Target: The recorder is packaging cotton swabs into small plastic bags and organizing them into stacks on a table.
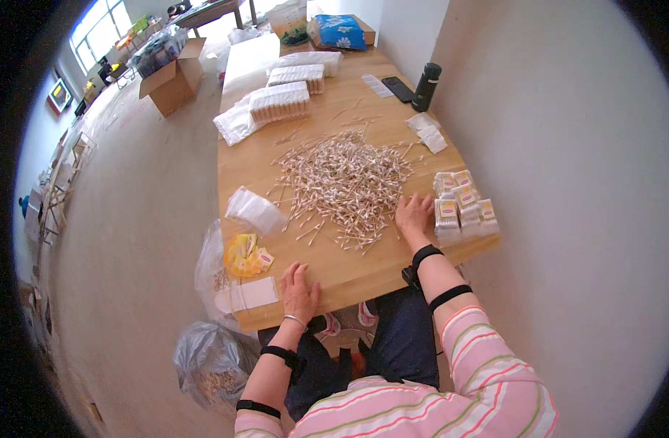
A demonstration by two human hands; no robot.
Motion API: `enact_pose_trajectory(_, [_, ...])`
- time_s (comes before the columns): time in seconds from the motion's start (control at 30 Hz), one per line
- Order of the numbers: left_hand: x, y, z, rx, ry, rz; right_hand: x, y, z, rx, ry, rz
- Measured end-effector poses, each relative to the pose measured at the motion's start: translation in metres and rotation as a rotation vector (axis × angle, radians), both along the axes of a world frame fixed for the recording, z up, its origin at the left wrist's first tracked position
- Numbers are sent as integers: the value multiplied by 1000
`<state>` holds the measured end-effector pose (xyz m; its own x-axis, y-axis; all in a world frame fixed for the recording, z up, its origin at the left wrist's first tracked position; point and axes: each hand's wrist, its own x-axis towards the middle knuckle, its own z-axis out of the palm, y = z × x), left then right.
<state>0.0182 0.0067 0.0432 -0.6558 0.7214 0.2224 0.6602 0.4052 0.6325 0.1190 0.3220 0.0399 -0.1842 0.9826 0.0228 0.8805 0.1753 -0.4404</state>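
Observation:
A large loose heap of cotton swabs (345,182) covers the middle of the wooden table (342,281). My right hand (416,216) rests at the heap's right edge, fingers apart, with nothing seen in it. Just right of it stand stacked packs of swabs (466,208) with yellow labels. My left hand (299,293) lies on the table near the front edge, fingers loosely spread and holding nothing visible. Beside it are a pale flat stack of cards (254,293) and a small pile of yellow cards (245,255). Clear plastic bags (256,210) lie behind those.
Bundled swab packs (280,101) line the far left of the table. A black bottle (426,87) and a phone (399,89) stand near the wall at right. A grey bag (214,361) with swabs inside sits below the left edge; a cardboard box (172,80) is beyond.

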Motion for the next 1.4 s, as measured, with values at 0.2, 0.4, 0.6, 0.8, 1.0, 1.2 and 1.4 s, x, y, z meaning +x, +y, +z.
enact_pose_trajectory(0.2, [4, 13, -8, -148, 168, 62, -32, -1, 1, -2, 258, 288])
enact_pose_trajectory(0.4, [4, 13, -3, -206, 177, 84, -56, 76, 44, 136, 2, -64])
enact_pose_trajectory(0.6, [12, 47, -7, -110, 171, -15, -24, 193, 17, -235, 146, 53])
enact_pose_trajectory(0.8, [2, 18, -1, -199, 194, 70, -83, 96, -5, -6, -77, 252])
enact_pose_trajectory(1.0, [3, 12, 4, -185, 204, 83, -92, 44, 2, -49, 191, 378])
enact_pose_trajectory(1.2, [7, 19, 0, -176, 185, 62, -82, 14, 7, -87, 463, 520])
enact_pose_trajectory(1.4, [5, 13, -4, -217, 180, 93, -36, -76, 15, 280, 330, 418])
